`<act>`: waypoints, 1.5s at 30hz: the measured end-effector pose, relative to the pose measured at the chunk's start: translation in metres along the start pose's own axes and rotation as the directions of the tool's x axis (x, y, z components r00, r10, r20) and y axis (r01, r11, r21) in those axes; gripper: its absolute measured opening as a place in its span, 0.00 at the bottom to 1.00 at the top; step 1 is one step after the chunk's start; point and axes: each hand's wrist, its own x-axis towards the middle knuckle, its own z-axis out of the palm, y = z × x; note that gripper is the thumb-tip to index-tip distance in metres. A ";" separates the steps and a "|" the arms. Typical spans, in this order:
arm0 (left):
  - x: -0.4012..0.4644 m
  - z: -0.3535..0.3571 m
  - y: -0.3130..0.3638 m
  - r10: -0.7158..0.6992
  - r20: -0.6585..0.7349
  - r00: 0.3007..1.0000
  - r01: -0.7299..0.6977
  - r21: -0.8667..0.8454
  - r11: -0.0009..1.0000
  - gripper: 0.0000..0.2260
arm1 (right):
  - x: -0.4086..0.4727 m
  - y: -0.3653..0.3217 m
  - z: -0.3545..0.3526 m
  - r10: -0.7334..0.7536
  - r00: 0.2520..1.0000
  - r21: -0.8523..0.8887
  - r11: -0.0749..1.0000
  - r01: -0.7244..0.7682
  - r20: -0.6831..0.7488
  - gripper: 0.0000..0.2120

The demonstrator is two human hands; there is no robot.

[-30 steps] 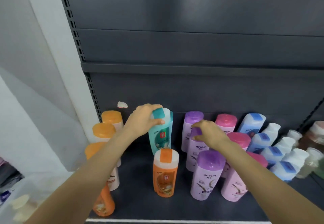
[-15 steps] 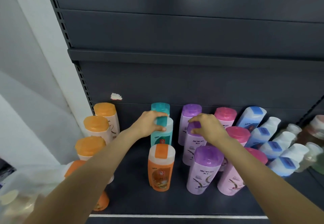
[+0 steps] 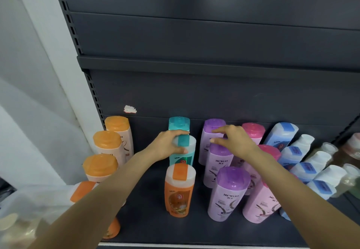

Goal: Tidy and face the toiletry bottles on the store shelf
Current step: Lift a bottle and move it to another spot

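Dark shelf with three purple bottles, two teal. Left hand clamped on front teal bottle. Right hand above middle purple cap, fingers loosely apart, gripping nothing.

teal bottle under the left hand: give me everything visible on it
The teal bottle looks like translucent plastic, with a frosted whitish shoulder, a teal flip cap and a red-and-green label. It stands upright on the dark shelf, second in its column: a second teal bottle behind, an orange bottle in front. The left hand grips its top, fingers curled over the cap, thumb on the near side.
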 end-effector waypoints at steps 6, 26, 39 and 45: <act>0.011 -0.026 0.001 0.094 -0.296 0.951 -0.084 0.046 0.995 0.13 | 0.030 0.008 -0.011 -0.028 0.996 0.015 0.999 0.029 -0.085 0.18; 0.055 -0.037 0.007 -0.078 -0.111 0.991 0.115 0.382 0.917 0.27 | 0.060 0.012 0.001 -0.089 0.996 -0.003 0.996 0.089 -0.008 0.15; -0.044 -0.105 0.081 0.196 -0.494 0.847 -0.044 0.303 0.952 0.23 | 0.013 -0.064 -0.025 0.081 0.996 0.496 0.867 -0.052 -0.037 0.19; -0.104 -0.122 0.098 0.293 -0.609 0.737 -0.174 0.249 0.953 0.20 | -0.015 -0.092 -0.031 0.262 0.913 0.924 0.139 -0.356 0.313 0.29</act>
